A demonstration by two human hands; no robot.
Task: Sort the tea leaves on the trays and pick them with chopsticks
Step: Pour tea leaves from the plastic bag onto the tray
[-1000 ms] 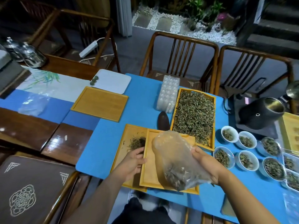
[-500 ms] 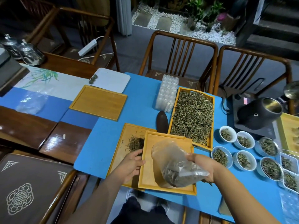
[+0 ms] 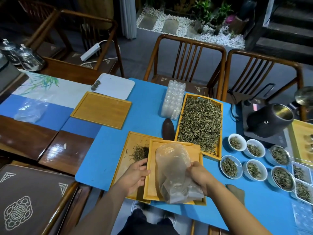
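Note:
My right hand (image 3: 199, 177) grips a clear plastic bag (image 3: 171, 165) that lies over the near wooden tray (image 3: 152, 185). My left hand (image 3: 135, 175) holds that tray's left rim, thumb on top. This tray rests partly on a second wooden tray (image 3: 132, 141) holding a small pile of tea leaves (image 3: 140, 152). Behind them a long wooden tray (image 3: 220, 106) is full of tea leaves (image 3: 200, 122). No chopsticks are in view.
Several white bowls of tea (image 3: 231, 167) stand at the right near a black kettle (image 3: 269, 119). A dark wooden scoop (image 3: 168, 129) and a clear plastic mould (image 3: 173, 99) lie beside the full tray. An empty wooden tray (image 3: 101, 110) and a white tray (image 3: 116, 85) sit at the left. Chairs line the far edge.
The bag has dropped lower and now lies flatter across the near tray. The dark tea seen in its bottom earlier no longer shows. My left hand stays at the tray's left rim.

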